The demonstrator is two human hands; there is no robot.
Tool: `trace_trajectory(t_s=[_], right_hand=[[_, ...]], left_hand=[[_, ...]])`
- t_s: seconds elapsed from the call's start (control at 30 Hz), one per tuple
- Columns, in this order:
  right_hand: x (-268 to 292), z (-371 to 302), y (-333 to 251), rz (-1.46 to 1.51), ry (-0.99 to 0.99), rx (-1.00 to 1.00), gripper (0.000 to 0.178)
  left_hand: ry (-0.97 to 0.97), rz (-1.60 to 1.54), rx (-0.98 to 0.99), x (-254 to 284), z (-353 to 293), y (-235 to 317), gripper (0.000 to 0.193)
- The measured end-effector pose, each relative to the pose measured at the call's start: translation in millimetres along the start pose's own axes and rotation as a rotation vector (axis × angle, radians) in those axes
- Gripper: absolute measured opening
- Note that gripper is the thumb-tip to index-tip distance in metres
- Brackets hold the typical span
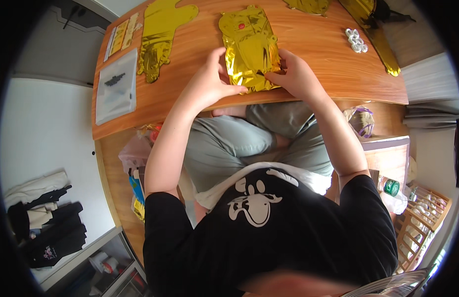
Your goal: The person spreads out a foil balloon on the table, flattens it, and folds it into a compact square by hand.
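Foil (pixel 252 42), gold and crinkled, lies on the wooden desk (pixel 318 47) between my two hands, its near end at my fingers and most of it stretching ahead of them. My left hand (pixel 213 81) curves around the near left corner, thumb and fingers spread apart. My right hand (pixel 296 75) has its thumb over the near right side, fingers along that edge; whether they pinch it, I cannot tell. I judge the step to be smoothing this near end; the next move seems to call for light, even pressure from both hands. Another gold piece (pixel 160 37) lies beyond my left hand.
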State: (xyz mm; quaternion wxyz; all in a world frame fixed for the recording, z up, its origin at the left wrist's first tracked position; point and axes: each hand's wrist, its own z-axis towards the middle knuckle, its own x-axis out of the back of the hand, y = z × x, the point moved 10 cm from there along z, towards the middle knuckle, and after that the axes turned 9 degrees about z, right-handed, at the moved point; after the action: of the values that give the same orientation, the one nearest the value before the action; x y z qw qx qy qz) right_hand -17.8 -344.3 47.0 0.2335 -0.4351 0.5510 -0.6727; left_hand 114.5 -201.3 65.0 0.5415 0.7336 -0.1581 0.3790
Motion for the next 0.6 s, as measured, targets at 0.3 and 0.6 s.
trace_trajectory(t_s=[0.3, 0.6], right_hand=[[2, -7, -9, -0.099, 0.068, -0.04, 0.04], [3, -16, -17, 0.017, 0.13, -0.096, 0.039]], left_hand=[[0.448, 0.57, -0.484, -38, -74, 62, 0.055], [0.36, 0.667, -0.431, -61, -70, 43, 0.061]])
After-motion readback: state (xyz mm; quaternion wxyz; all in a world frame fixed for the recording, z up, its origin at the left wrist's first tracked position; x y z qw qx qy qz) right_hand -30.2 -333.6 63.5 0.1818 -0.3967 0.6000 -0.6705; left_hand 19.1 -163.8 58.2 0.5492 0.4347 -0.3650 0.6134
